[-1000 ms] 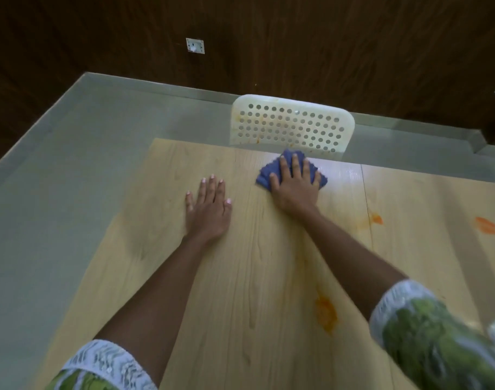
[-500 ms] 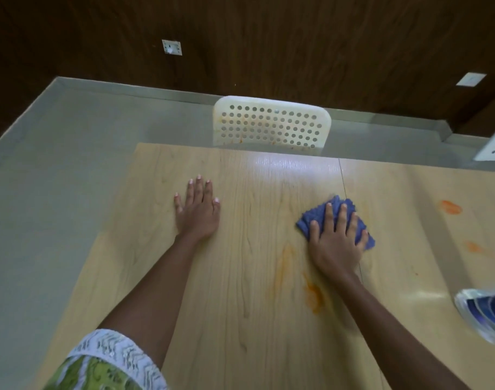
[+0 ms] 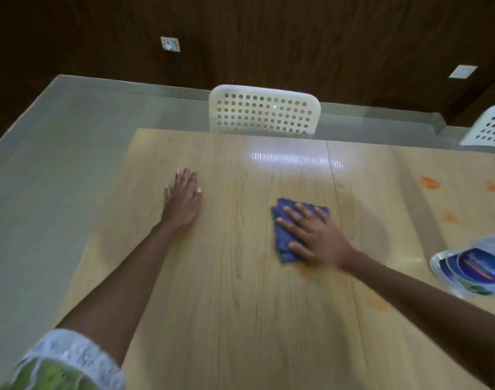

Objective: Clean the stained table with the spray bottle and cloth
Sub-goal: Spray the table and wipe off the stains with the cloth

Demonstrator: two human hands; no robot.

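Note:
A light wooden table point(image 3: 226, 291) carries orange stains: a smear point(image 3: 304, 268) just under my right hand, a faint one point(image 3: 378, 304) near my right forearm, and several point(image 3: 429, 182) at the far right. My right hand point(image 3: 313, 235) presses flat on a folded blue cloth point(image 3: 282, 237) at the table's middle. My left hand point(image 3: 183, 197) lies flat on the bare wood to the left, fingers spread, holding nothing. The spray bottle point(image 3: 474, 267), clear with a blue label, shows at the right edge, partly cut off.
A white perforated chair back point(image 3: 264, 111) stands at the table's far edge, with a second chair point(image 3: 491, 126) at the far right. Grey floor point(image 3: 43, 178) lies to the left, and a dark wood wall with a socket point(image 3: 170, 44) behind.
My right hand has dragged the cloth from the far edge by the chair toward me and over the orange smear. The left hand has stayed flat in place.

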